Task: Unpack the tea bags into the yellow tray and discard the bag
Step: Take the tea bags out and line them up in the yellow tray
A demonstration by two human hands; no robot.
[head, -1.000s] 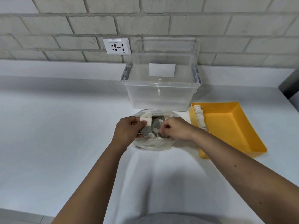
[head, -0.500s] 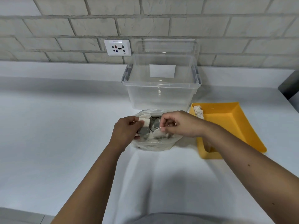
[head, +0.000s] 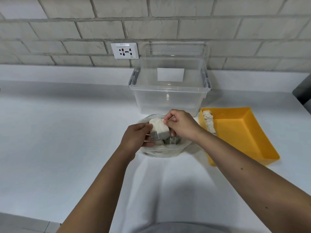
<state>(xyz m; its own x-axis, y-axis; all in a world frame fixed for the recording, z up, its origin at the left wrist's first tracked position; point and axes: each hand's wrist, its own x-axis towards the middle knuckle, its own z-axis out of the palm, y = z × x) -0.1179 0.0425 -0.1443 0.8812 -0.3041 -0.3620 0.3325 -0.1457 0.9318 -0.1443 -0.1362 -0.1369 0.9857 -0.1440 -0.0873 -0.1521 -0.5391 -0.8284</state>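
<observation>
Tea bags (head: 159, 130) white-grey, clumped; left hand (head: 136, 139), right hand (head: 182, 126) both pinch them.

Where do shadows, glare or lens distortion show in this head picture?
Head view: a soft shadow darkens the near counter; small glints sit on the clear bin; mortar lines of the brick wall bow from the wide lens.
</observation>
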